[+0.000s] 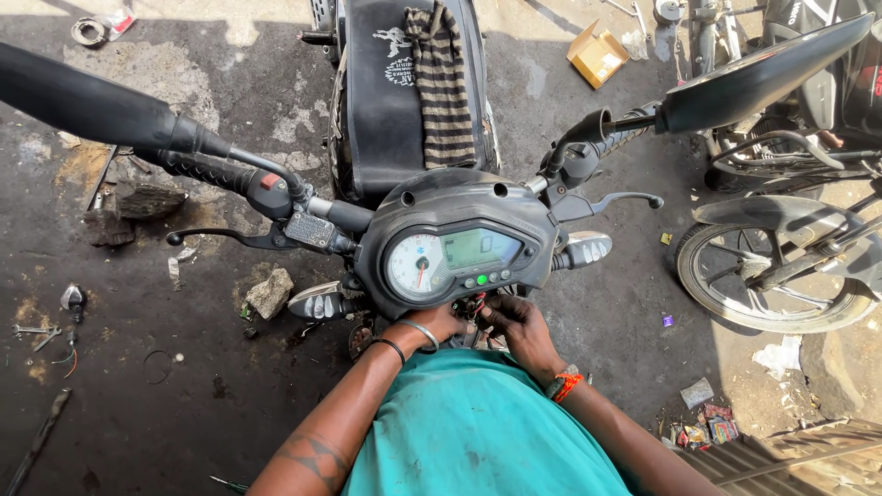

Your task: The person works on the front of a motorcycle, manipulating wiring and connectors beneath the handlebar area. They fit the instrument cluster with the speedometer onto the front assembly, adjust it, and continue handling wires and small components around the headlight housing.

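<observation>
Both hands [478, 321] meet under the instrument cluster [455, 257]; cloth [441, 83] lies on the seat [381, 101] beyond.

A person seen from above wears a teal short-sleeved shirt [478, 432], slightly creased and faintly smudged. The left hand [439, 321] has two bangles at its wrist: a thin black band [390, 346] and a silver metal bangle [421, 332]. A dark geometric tattoo [317, 455] marks the left forearm. The right hand [516, 323] has an orange-red thread band [566, 386] tied at its wrist.
</observation>
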